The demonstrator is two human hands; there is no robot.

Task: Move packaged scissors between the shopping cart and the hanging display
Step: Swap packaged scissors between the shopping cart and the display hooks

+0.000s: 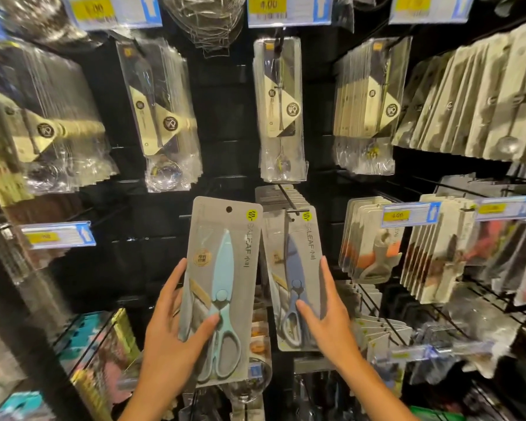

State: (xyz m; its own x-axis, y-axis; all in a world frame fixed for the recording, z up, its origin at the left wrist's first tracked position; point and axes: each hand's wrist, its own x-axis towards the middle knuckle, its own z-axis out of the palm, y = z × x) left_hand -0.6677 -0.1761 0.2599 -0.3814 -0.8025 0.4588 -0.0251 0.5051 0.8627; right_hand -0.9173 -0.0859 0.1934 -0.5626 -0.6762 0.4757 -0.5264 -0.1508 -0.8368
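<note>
Two bare hands are raised in front of a black hanging display, and each one has a pack of scissors. The left hand [172, 335] grips one grey card pack of light blue scissors [220, 290], thumb across the front near the pivot and fingers up the left edge and behind; this pack is tilted a little to the right and held clear of the rack, its punched hole free of any peg. The right hand [325, 314] clasps one pack of darker blue scissors [295, 278], thumb on the front by the handles and fingers along the right edge. That pack's top sits at the tip of a metal peg [289, 199], with a row of similar grey cards stacked behind it on the same peg; I cannot count them reliably. The two packs stand just beside each other, edges nearly touching.

Above hang four groups of clear-packed spoons [281, 107]. Three yellow price tags [268, 6] line the top edge, and three more are lower down, one at left and two at right.
</note>
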